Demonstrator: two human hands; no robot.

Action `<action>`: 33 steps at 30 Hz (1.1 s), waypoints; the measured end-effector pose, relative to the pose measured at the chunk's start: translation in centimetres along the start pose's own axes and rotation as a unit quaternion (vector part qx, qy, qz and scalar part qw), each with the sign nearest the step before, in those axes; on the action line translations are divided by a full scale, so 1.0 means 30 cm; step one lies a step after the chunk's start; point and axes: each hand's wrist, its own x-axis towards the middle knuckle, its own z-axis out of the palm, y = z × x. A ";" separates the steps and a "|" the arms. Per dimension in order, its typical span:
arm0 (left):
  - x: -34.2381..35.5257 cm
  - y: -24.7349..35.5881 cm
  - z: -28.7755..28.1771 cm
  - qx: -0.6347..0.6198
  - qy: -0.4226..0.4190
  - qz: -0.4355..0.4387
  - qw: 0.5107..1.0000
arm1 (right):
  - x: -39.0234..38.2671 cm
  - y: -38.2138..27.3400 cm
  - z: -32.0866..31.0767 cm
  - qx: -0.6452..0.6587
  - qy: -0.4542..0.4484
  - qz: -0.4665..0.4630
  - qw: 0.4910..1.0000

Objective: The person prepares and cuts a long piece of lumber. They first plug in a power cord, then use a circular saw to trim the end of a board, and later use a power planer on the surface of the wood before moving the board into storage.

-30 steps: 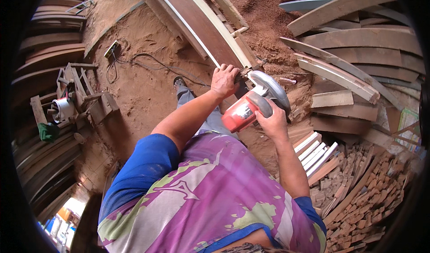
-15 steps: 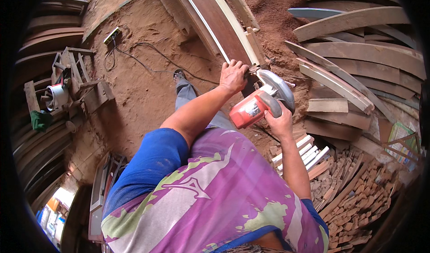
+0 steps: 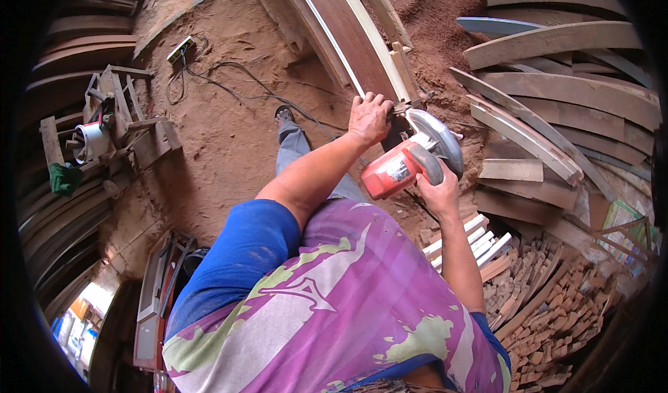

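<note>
A red circular saw (image 3: 390, 172) with a grey blade guard rests at the near end of a long brown wooden board (image 3: 355, 41). My right hand (image 3: 440, 190) is wrapped round the saw's grey rear handle. At the board's near end, just left of the guard, my left hand (image 3: 369, 119) lies with its fingers curled over the edge. What its fingertips touch underneath is hidden. Pale strips run along both sides of the board, and a short wood piece (image 3: 403, 73) stands at its right side. The saw's blade is not visible.
Reddish sawdust (image 3: 424, 17) is heaped beyond the saw. A black cable (image 3: 261, 87) runs across the dirt floor from a power strip (image 3: 181, 50). Curved planks (image 3: 557, 45) are stacked at right, above piled offcuts (image 3: 557, 316). A wooden stand (image 3: 129, 107) is at left.
The whole view has shifted slightly, moving the scene a little right and down. Both hands keep their places on the saw and the board. The cable on the floor lies a little differently.
</note>
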 end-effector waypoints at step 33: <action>0.062 0.001 -0.041 0.084 -0.048 0.000 0.995 | 0.051 0.014 0.039 0.009 0.070 -0.042 0.997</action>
